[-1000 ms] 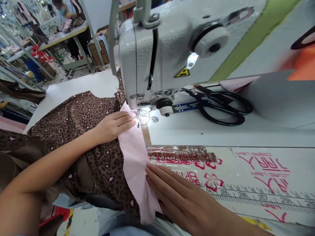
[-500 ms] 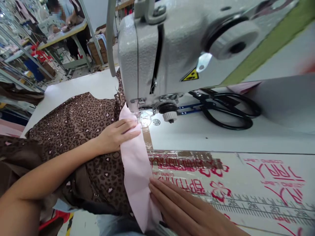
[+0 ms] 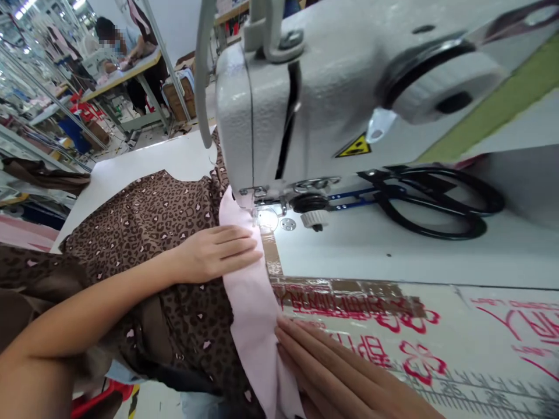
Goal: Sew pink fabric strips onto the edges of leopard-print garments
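A pale pink fabric strip lies along the edge of a brown leopard-print fabric, its far end at the needle area of the sewing machine. My left hand rests flat, its fingers stretched across the strip just in front of the presser foot. Nearer to me, my right hand is laid with straight fingers side by side, their tips touching the strip's right edge. The right thumb is hidden, and the strip's near end folds partly beneath that hand.
Black-handled scissors lie behind the machine's needle end, on the white table. Printed tape and a ruler scale run along the table front. A co-worker sits at another table at the back left.
The camera view has shifted, so the machine and table appear farther right and a little lower. My left hand sits slightly farther back from the needle; my right hand stays at the strip's edge.
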A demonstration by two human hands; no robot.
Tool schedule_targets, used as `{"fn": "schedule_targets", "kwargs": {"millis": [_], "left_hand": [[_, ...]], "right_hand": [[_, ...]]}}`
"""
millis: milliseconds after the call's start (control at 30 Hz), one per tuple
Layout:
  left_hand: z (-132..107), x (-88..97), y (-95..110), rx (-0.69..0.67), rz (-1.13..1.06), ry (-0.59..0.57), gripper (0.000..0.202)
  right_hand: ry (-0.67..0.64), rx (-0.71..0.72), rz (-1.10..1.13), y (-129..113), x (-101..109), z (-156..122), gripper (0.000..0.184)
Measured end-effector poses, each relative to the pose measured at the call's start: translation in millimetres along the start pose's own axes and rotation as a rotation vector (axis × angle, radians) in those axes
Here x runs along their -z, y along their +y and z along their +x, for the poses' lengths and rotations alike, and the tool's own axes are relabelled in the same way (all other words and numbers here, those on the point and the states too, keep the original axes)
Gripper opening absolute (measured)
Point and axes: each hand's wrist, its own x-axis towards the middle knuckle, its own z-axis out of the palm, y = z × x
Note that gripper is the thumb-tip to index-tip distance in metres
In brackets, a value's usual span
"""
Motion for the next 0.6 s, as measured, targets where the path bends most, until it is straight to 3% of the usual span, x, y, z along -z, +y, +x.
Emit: {"fn": "schedule_targets", "kwargs": {"millis": [167, 467, 600], "left_hand": [[-5, 2.9, 0, -0.002, -0.006, -0.045, 0.025], [-7, -15.0, 21, 0.197, -0.067, 0.007, 0.029], [-12, -20.6, 21, 0.218, -0.113, 0.029, 0.03]], "right_hand": [[0.03, -0.06, 0.052, -5, 5, 3, 0.031], [-0.026, -0.033, 0.049, -2, 9, 3, 0.032], [-0.044, -0.068, 0.063, -2, 11, 4, 0.03]]}}
